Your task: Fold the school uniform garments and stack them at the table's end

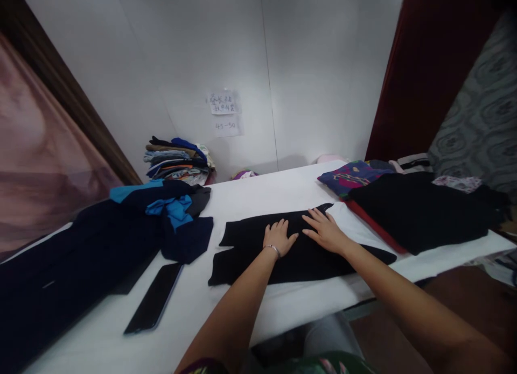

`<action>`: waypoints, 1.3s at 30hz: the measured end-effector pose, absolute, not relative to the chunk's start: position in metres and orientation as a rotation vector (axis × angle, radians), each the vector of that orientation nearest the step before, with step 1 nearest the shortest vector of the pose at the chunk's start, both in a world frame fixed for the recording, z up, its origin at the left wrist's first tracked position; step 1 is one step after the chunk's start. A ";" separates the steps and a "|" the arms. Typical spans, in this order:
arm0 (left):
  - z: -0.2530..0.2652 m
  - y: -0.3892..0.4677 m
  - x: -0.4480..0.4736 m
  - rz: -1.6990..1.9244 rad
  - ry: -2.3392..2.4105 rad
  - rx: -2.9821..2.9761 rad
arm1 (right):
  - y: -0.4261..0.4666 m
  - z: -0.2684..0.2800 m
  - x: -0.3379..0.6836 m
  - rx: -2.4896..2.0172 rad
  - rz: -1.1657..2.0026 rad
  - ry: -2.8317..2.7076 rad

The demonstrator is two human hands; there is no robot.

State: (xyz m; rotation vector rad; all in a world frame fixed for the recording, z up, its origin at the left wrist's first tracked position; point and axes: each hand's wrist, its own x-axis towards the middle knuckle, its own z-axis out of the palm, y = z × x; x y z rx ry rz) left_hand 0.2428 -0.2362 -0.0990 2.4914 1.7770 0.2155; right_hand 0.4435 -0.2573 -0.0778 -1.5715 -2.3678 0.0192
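Note:
Black trousers lie flat on the white-covered table, their two legs pointing left and the wider end to the right. Both my hands rest palm down on the cloth. My left hand, with a bracelet at the wrist, is near the middle, fingers stretched out. To its right, my right hand lies spread close to the upper edge. Neither hand grips anything.
A dark phone lies at the left, beside a navy and blue garment heap. Folded clothes are stacked at the back left. Right of the trousers sits a pile topped by a black garment. Handwritten paper notes hang on the wall.

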 end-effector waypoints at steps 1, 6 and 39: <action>-0.099 -0.237 0.243 0.226 1.774 2.492 | -0.252 -0.082 0.439 -1.590 0.030 -2.396; -0.101 -0.238 0.244 0.244 1.769 2.501 | -0.244 -0.115 0.437 -1.652 0.024 -2.413; -0.082 -0.258 0.096 0.312 2.408 1.678 | -0.248 -0.131 0.455 -1.753 -0.144 -2.297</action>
